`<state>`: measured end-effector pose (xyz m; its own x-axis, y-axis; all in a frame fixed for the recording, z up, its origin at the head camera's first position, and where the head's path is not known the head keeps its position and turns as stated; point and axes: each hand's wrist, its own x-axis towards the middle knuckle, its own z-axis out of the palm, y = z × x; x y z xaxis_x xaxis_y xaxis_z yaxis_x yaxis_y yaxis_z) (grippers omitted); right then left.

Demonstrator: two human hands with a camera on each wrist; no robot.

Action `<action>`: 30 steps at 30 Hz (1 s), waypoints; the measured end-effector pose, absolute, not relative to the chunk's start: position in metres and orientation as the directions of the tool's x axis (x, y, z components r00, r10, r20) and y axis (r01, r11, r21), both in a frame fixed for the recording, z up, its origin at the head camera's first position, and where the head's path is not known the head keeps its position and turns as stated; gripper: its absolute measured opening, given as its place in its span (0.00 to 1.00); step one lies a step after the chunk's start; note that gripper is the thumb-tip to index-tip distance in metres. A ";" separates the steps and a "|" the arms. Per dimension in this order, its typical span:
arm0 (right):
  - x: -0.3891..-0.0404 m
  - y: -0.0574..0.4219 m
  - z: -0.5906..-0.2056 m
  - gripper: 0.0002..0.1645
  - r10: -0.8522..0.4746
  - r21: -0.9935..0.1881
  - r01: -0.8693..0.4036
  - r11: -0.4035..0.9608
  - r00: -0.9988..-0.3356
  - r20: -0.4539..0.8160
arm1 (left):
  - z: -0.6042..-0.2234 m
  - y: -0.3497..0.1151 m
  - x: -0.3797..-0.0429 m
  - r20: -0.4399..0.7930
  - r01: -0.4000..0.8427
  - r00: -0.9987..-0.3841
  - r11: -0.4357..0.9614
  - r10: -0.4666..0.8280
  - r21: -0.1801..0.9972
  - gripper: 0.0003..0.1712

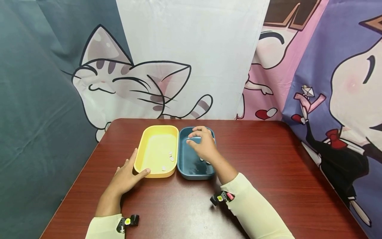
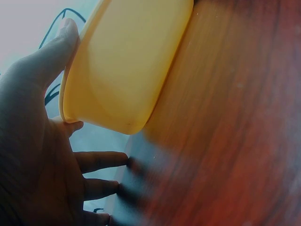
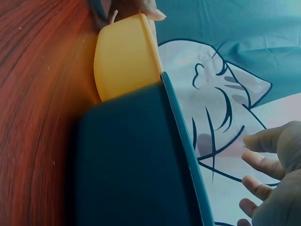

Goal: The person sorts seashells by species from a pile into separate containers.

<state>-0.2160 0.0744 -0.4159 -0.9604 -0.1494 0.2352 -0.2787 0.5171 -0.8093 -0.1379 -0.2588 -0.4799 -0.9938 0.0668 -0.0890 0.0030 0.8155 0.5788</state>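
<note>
A yellow plastic tray [image 1: 155, 146] and a dark blue tray [image 1: 188, 162] stand side by side on the table. Small whitish pieces [image 1: 171, 158] lie in the yellow tray, near its right side and front. Others [image 1: 208, 162] show in the blue one, partly hidden by my right hand. My left hand [image 1: 125, 177] rests against the near left corner of the yellow tray, thumb at the rim and fingers spread. Over the blue tray hovers my right hand [image 1: 204, 144], its thumb and fingers apart; between them I see nothing held [image 3: 277, 174].
Brown wood-grain table [image 1: 268, 166] extends to the right of the trays and in front of them. Behind its far edge hangs a cartoon-printed curtain [image 1: 194, 39]. Each forearm wears a small black camera [image 1: 135, 220] on its sleeve.
</note>
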 end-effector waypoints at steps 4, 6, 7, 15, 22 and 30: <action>-0.215 0.084 -0.414 0.11 -0.138 -0.807 -0.289 0.516 -0.957 0.255 | -0.480 -0.259 -0.138 -0.088 0.003 -0.994 0.814 0.066 0.580 0.68; -0.215 0.089 -0.414 0.11 -0.128 -0.812 -0.287 0.508 -0.957 0.259 | -0.480 -0.259 -0.138 -0.087 0.004 -0.994 0.814 0.067 0.581 0.68; -0.215 0.091 -0.414 0.11 -0.123 -0.813 -0.289 0.505 -0.957 0.264 | -0.480 -0.259 -0.138 -0.088 0.004 -0.994 0.813 0.067 0.582 0.68; -0.212 0.112 -0.415 0.11 -0.094 -0.811 -0.306 0.499 -0.949 0.300 | -0.481 -0.259 -0.138 -0.089 0.004 -0.994 0.813 0.068 0.582 0.68; -0.210 0.130 -0.419 0.11 -0.087 -0.803 -0.305 0.513 -0.948 0.305 | -0.480 -0.258 -0.138 -0.085 0.007 -0.994 0.813 0.069 0.582 0.68; -0.206 0.149 -0.423 0.11 -0.054 -0.797 -0.296 0.527 -0.947 0.317 | -0.481 -0.258 -0.138 -0.090 0.003 -0.994 0.814 0.067 0.580 0.68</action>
